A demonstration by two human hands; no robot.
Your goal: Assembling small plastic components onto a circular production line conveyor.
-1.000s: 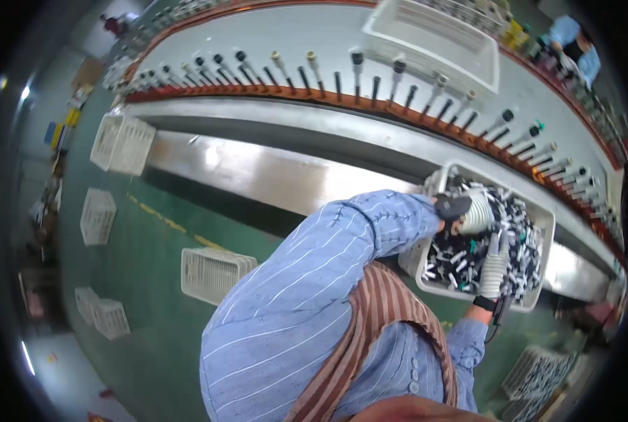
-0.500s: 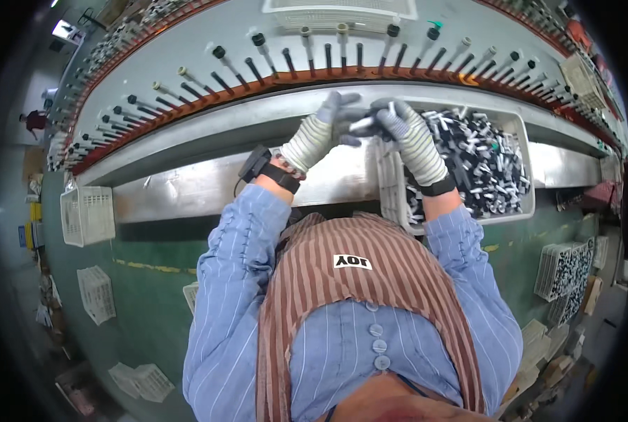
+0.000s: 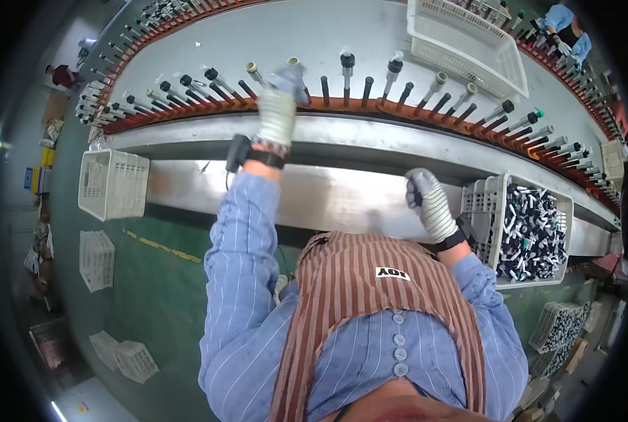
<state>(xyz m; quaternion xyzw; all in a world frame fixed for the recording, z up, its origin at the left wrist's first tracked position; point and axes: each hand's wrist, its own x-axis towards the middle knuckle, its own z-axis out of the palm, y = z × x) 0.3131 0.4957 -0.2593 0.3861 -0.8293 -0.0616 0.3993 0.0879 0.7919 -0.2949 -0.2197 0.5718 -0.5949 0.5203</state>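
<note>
My left hand [image 3: 280,98], in a pale knitted glove with grey fingers, reaches over the row of upright rods. Its fingers are blurred and drawn together around a cream-topped tube [image 3: 293,61], whose ring-shaped end shows at the fingertips. My right hand [image 3: 428,202], gloved the same way, is curled closed above the metal ledge [image 3: 328,193], left of a white crate [image 3: 500,232]. Whatever lies inside its fingers is hidden. That crate holds a heap of small black and white tubular parts [image 3: 532,232], a few of them green.
Black rods [image 3: 324,91] line the curved orange-brown track [image 3: 342,107], many carrying black- or cream-topped tubes. An upper white basket [image 3: 468,53] lies on the grey surface beyond. Another white basket [image 3: 113,186] stands left. A co-worker in blue [image 3: 567,32] is at far right.
My hands were together near the crate, handling small black and white parts. My left hand has moved out left to the rods; my right has drawn back lower. The view has shifted left.
</note>
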